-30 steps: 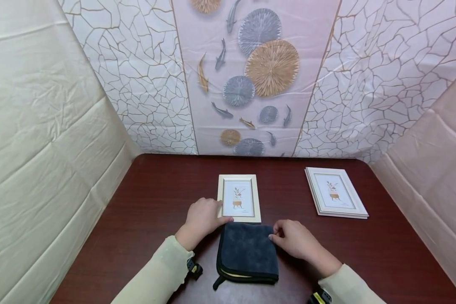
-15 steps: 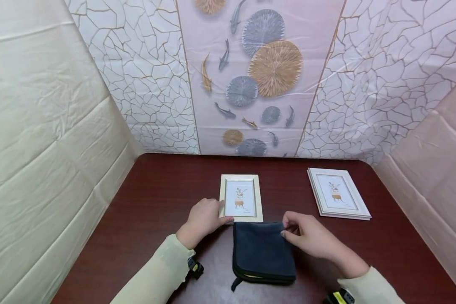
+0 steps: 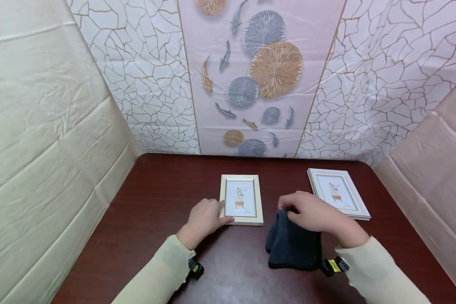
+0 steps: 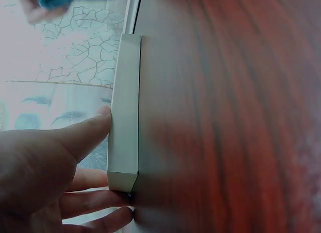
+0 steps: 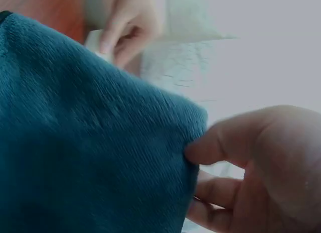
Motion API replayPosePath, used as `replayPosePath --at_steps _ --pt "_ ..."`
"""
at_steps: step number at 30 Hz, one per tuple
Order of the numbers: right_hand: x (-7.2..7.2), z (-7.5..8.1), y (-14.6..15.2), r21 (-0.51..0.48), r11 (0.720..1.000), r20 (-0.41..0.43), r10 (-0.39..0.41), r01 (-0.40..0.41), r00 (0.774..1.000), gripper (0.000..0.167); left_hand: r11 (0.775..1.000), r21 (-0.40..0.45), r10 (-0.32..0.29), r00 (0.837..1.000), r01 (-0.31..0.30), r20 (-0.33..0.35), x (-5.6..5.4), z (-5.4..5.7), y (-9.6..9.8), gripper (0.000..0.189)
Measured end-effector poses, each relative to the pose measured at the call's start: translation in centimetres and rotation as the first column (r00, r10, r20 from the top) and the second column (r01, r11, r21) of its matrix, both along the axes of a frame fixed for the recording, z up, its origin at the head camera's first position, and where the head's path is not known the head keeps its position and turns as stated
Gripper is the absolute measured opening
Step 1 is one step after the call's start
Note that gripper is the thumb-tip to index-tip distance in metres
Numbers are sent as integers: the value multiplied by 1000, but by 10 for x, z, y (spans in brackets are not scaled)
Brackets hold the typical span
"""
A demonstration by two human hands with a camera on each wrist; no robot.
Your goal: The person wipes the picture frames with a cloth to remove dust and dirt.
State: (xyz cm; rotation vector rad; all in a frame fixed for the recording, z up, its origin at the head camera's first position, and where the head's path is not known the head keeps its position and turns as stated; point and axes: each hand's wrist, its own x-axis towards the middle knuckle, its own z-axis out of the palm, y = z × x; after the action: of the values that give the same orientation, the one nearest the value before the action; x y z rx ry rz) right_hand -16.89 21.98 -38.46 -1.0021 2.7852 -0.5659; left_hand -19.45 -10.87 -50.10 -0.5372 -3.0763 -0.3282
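A cream picture frame [image 3: 241, 221] with a potted-plant print lies face up on the table, in the middle of the head view. My left hand [image 3: 206, 223] holds its near left corner, thumb on the near edge and fingers along the left side; the left wrist view shows the thumb [image 4: 90, 135] on the frame's edge [image 4: 124, 112]. To the right, my right hand [image 3: 311, 212] pinches a folded dark blue-grey cleaning cloth [image 3: 294, 249] by its upper edge. The cloth hangs down from the fingers, and in the right wrist view its plush face [image 5: 105, 137] fills the left side.
A stack of white picture frames [image 3: 345, 195] lies at the back right, partly behind my right hand. The dark red-brown table [image 3: 167, 181] is enclosed by a cream fabric wall [image 3: 53, 139] at left, a pinkish one [image 3: 433, 169] at right and a patterned backdrop [image 3: 246, 126] behind.
My right hand has picked up the cloth from in front of the frame and moved it right, so it now hangs folded over. The left hand has stayed at the frame's corner.
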Motion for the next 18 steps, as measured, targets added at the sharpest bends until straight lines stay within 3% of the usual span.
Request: replayPosePath --at_steps 6,11,14,18 --pt "-18 -38 -29 49 991 -35 -119 120 992 26 1000 -8 0 1000 0 -5 2 1 1 65" --pt "-27 -65 -37 38 985 -74 -167 170 983 25 1000 -8 1 1000 -1 -16 3 3 2 66" --pt "-25 -73 -37 2 981 -133 -191 193 973 29 1000 -22 2 1000 -3 -25 3 4 1 65" --pt "-13 -74 -34 -67 965 -220 -260 252 940 28 999 -41 -2 999 1 -35 2 3 0 65"
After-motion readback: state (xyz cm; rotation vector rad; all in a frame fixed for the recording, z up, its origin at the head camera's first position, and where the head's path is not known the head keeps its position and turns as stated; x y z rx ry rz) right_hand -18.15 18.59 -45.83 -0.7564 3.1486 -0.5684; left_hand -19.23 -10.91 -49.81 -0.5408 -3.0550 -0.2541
